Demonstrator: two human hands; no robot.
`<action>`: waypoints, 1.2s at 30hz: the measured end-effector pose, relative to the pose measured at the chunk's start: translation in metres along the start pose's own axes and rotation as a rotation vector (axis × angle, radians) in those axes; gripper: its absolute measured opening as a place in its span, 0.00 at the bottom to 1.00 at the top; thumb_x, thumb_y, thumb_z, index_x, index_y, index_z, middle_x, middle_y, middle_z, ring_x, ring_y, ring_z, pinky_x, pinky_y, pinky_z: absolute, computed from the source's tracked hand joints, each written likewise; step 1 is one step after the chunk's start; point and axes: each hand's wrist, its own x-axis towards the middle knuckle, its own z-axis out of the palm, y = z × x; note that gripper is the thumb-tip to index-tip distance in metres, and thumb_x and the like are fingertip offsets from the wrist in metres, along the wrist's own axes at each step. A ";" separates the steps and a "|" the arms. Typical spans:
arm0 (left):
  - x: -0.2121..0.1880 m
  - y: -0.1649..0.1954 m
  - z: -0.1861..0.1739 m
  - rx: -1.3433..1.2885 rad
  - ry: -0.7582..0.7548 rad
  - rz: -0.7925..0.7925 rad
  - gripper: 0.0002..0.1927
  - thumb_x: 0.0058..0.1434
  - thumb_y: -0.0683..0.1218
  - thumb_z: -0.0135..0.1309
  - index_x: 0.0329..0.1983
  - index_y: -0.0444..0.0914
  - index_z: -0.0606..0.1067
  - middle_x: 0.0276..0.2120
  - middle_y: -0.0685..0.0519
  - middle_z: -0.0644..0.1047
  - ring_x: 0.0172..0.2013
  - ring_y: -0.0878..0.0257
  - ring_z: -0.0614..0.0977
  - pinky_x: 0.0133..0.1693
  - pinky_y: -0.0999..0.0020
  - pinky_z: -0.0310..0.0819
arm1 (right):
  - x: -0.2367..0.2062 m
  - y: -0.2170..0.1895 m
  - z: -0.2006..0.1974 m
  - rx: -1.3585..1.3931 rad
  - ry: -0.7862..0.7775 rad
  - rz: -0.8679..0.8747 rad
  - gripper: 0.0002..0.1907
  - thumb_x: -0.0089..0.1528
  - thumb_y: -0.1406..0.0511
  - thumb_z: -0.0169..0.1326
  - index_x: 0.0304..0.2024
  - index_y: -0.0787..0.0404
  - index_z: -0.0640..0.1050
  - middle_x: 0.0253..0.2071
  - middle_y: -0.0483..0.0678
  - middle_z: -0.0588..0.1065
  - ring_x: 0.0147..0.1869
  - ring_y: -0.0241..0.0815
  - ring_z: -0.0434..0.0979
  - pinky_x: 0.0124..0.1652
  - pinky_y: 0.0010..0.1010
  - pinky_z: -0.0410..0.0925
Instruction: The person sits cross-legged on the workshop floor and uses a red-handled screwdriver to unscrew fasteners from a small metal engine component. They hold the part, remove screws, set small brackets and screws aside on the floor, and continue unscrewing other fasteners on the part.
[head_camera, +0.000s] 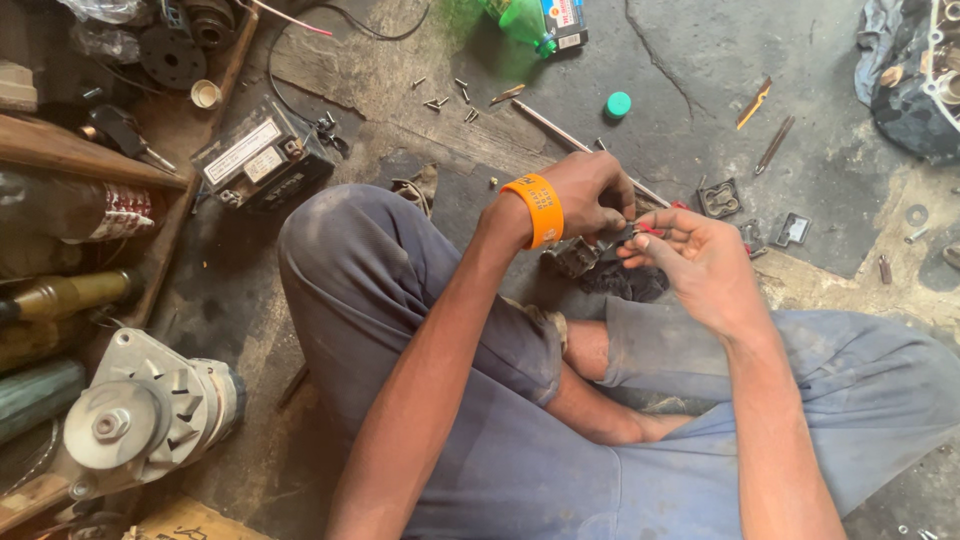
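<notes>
I sit cross-legged on a concrete floor. My left hand (590, 195), an orange band (535, 210) on its wrist, is closed over a small dark metal part (578, 256) in front of my knees. My right hand (695, 255) meets it from the right, fingertips pinching a thin red piece (650, 229), a wire or small tool. Both hands touch at the part. What lies between the fingers is mostly hidden.
An alternator (140, 410) lies at lower left beside bottles on a wooden shelf (70, 155). A black battery (262, 155), loose screws (440, 100), a green cap (618, 103), a long metal rod (560, 130), small metal brackets (720, 198) and an engine part (920, 80) lie around.
</notes>
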 end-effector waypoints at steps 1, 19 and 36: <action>0.001 -0.001 0.001 -0.020 0.018 0.019 0.09 0.49 0.41 0.63 0.33 0.34 0.82 0.28 0.47 0.85 0.28 0.63 0.87 0.33 0.66 0.81 | 0.000 0.000 -0.001 -0.012 0.000 -0.020 0.12 0.66 0.72 0.52 0.51 0.73 0.76 0.45 0.51 0.79 0.45 0.38 0.82 0.47 0.29 0.77; 0.006 -0.011 0.012 0.169 0.011 -0.102 0.08 0.43 0.34 0.62 0.26 0.38 0.84 0.31 0.46 0.84 0.35 0.54 0.87 0.40 0.63 0.81 | -0.010 -0.019 0.022 -0.604 -0.002 0.069 0.12 0.60 0.67 0.60 0.44 0.68 0.82 0.38 0.49 0.84 0.41 0.38 0.85 0.43 0.29 0.74; 0.003 -0.011 0.010 0.256 -0.021 -0.267 0.10 0.43 0.35 0.62 0.31 0.38 0.83 0.36 0.44 0.84 0.41 0.52 0.86 0.43 0.60 0.80 | -0.011 -0.021 0.036 -0.693 0.033 -0.028 0.10 0.58 0.67 0.63 0.40 0.66 0.83 0.34 0.50 0.83 0.37 0.39 0.85 0.40 0.30 0.75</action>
